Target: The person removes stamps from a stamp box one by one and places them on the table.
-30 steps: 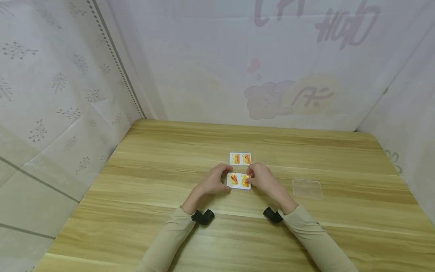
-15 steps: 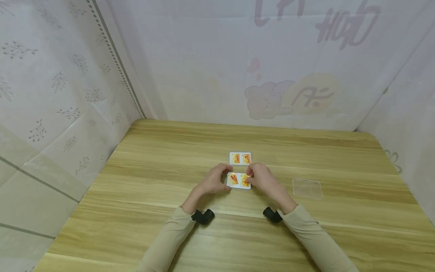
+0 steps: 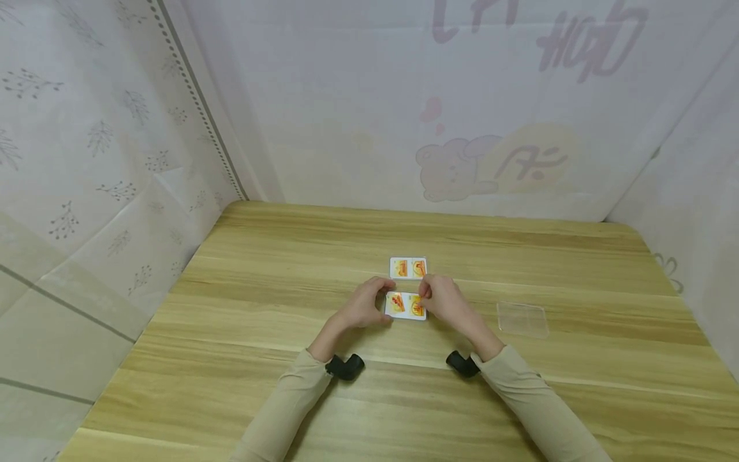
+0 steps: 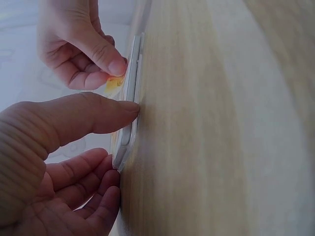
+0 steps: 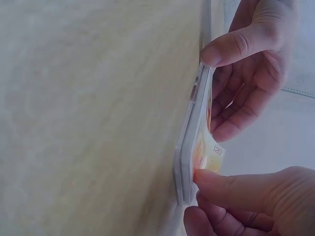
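A flat clear plastic case with a white backing [image 3: 407,315] lies on the table before me, showing two orange-and-yellow stamps. My left hand [image 3: 359,307] grips the case's left end, thumb on the near edge and fingers at the far edge. At the other end my right hand [image 3: 451,304] pinches the right-hand stamp [image 5: 213,155] between thumb and forefinger. In the right wrist view this stamp has a toothed edge and curves up off the white backing. Its lower part is hidden by the thumb [image 5: 209,179]. The left stamp [image 3: 396,303] lies flat.
Just beyond the hands lies a second white-backed case [image 3: 408,269] with two similar stamps. A clear plastic lid [image 3: 522,321] rests to the right on the wooden table [image 3: 288,256]. Black wrist mounts [image 3: 345,367] sit at both cuffs. Printed curtains rise behind and at the sides.
Both hands and the case stay in nearly the same place. Only a very slight shift of the right fingers at the stamp shows.
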Demonstrator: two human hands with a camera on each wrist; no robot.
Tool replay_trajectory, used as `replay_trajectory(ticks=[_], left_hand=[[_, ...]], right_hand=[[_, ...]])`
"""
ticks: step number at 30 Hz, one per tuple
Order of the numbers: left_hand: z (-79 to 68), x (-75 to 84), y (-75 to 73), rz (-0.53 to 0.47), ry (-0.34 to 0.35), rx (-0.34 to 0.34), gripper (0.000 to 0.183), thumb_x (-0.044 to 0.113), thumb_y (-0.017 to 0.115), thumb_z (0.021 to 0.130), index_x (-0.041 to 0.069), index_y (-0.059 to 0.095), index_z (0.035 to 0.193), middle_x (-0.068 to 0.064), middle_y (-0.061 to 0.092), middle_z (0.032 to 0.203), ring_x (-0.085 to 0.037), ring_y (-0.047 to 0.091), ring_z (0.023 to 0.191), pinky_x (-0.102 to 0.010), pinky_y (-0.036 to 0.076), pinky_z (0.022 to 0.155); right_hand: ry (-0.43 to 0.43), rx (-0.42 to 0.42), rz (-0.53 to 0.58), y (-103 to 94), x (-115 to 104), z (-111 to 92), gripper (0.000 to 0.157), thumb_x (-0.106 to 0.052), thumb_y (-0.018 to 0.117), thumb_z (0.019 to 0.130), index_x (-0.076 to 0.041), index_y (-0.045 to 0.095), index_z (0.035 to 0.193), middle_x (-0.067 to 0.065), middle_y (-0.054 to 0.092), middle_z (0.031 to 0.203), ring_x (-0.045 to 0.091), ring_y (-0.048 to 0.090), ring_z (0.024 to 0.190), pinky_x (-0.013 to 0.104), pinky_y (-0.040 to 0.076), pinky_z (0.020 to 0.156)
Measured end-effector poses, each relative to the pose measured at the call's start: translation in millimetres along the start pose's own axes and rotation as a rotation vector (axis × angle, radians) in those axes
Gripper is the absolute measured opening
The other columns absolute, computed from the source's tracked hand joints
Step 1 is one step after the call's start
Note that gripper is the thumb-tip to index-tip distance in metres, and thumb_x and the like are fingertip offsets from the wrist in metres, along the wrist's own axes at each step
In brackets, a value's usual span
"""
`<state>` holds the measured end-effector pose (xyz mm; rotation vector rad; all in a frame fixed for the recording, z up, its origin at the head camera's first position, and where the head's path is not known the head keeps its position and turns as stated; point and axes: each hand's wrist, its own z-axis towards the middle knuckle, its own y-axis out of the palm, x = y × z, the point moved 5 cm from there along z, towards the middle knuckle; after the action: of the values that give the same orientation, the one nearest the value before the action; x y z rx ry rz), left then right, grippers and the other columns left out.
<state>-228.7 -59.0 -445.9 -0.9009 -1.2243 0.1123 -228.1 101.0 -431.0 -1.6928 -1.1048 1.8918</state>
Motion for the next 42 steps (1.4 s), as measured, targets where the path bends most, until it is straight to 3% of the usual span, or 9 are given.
replay_trajectory(ticks=[17, 28, 35, 42], left_hand=[[-0.4, 0.2, 0.0, 0.002, 0.004, -0.005, 0.06, -0.003, 0.079, 0.065, -0.007, 0.053, 0.119, -0.017, 0.057, 0.117, -0.03, 0.052, 0.111, -0.041, 0.041, 0.099], [-0.4, 0.6, 0.1, 0.002, 0.004, 0.006, 0.06, -0.004, 0.079, 0.064, -0.007, 0.054, 0.118, -0.016, 0.057, 0.116, -0.029, 0.053, 0.109, -0.041, 0.042, 0.096], [-0.4, -0.3, 0.1, 0.002, 0.004, 0.006, 0.06, -0.003, 0.08, 0.064, -0.007, 0.054, 0.118, -0.016, 0.057, 0.116, -0.029, 0.052, 0.109, -0.041, 0.042, 0.096], [-0.3, -1.0, 0.4, -0.002, 0.0, 0.005, 0.06, -0.003, 0.08, 0.064, -0.007, 0.054, 0.119, -0.016, 0.057, 0.116, -0.029, 0.052, 0.109, -0.041, 0.042, 0.096]], right_hand=[[-0.047, 0.045, 0.021, -2.3, 3.4, -1.4, 0.016, 0.006, 0.069, 0.073, -0.005, 0.058, 0.068, 0.003, 0.057, 0.067, 0.013, 0.051, 0.063, 0.022, 0.043, 0.055], [-0.074, 0.039, 0.106, -2.3, 13.9, -2.5, 0.007, 0.008, 0.062, 0.074, 0.003, 0.064, 0.078, 0.007, 0.06, 0.072, 0.014, 0.054, 0.068, 0.022, 0.046, 0.06], [-0.024, 0.018, 0.163, -4.0, 18.1, -5.0, 0.004, 0.004, 0.063, 0.08, 0.003, 0.067, 0.081, 0.007, 0.063, 0.075, 0.014, 0.054, 0.069, 0.022, 0.044, 0.059], [0.092, -0.027, 0.288, -5.5, 23.4, -5.5, 0.006, 0.001, 0.062, 0.083, 0.004, 0.067, 0.086, 0.006, 0.06, 0.075, 0.013, 0.049, 0.062, 0.021, 0.041, 0.051]])
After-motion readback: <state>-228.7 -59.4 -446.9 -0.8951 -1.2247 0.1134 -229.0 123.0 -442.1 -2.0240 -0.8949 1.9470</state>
